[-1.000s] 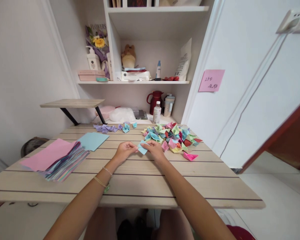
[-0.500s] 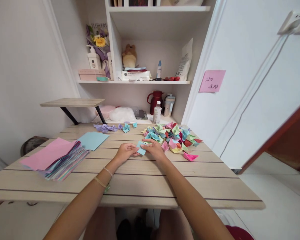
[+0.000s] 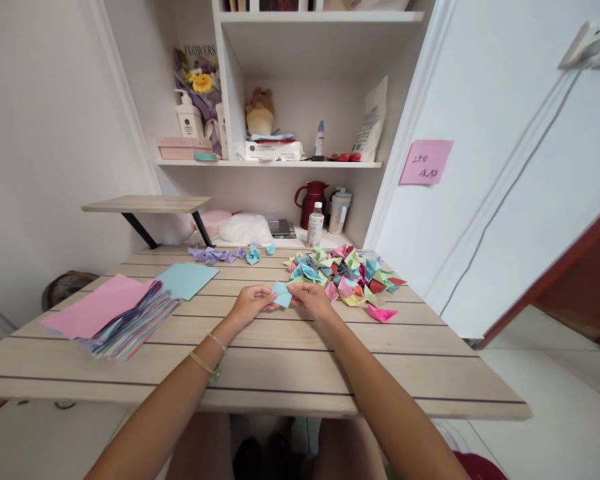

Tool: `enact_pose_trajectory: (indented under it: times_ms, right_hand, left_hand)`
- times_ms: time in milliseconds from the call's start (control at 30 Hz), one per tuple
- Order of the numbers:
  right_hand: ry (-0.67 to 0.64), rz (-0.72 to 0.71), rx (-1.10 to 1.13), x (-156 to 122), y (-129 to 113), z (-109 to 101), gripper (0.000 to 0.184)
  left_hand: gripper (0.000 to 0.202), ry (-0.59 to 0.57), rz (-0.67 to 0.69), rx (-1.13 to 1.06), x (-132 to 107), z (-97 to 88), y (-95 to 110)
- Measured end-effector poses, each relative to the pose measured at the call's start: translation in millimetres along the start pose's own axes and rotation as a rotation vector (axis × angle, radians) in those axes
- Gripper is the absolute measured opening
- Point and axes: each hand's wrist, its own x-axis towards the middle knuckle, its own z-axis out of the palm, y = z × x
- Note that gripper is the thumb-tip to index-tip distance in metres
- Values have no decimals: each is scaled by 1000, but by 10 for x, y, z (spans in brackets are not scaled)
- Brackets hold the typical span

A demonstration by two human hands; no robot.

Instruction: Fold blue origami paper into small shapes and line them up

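Note:
A small light-blue piece of folded paper point(image 3: 281, 294) is held between both hands above the middle of the desk. My left hand point(image 3: 253, 303) pinches its left edge, fingers closed. On the other side my right hand point(image 3: 311, 298) grips the right edge between thumb and fingers. Just behind and right of that hand lies a heap of folded paper boats point(image 3: 337, 270) in many colours, with a bright pink one point(image 3: 381, 313) at its near edge. Several purple folded papers point(image 3: 213, 256) and a blue one point(image 3: 253, 255) lie farther back on the left.
At the left lie a fanned stack of coloured paper point(image 3: 125, 320) and light-blue sheets point(image 3: 186, 281). A small raised shelf point(image 3: 147, 204) stands at the desk's back left. A bottle point(image 3: 315, 227) and a dark red jug point(image 3: 310, 199) stand behind the heap.
My right hand's fingers have shifted from over the top of the light-blue paper to its right edge, so more of the paper shows. My left hand stays almost in place.

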Motion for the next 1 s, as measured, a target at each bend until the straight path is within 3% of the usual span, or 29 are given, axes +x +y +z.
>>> enact_pose_trajectory:
  times_ms: [200,333,467,567,733,1000]
  right_hand:
    - [-70,-92,-277,17,32,-27,29]
    - [-74,-74,-284,-9,11,22,30]
    - [-13,-57,-216,-42,-20,77,40]
    - [17,-79,-287,-70,-9,108,42]
    - [-22,-123,-337,-101,69,179,34]
    - [66,-153,-319,-91,74,179,30]
  left_hand:
    - [32,-37,-12,39,-38,19,25]
    - [32,8,-3,31,-50,21,65]
    - [29,100,-32,-156,-45,13,95]
    - [26,144,-11,-356,-27,10,101]
    - [21,57,13,-558,-6,40,80]
    - [23,68,-79,-294,-28,26,43]
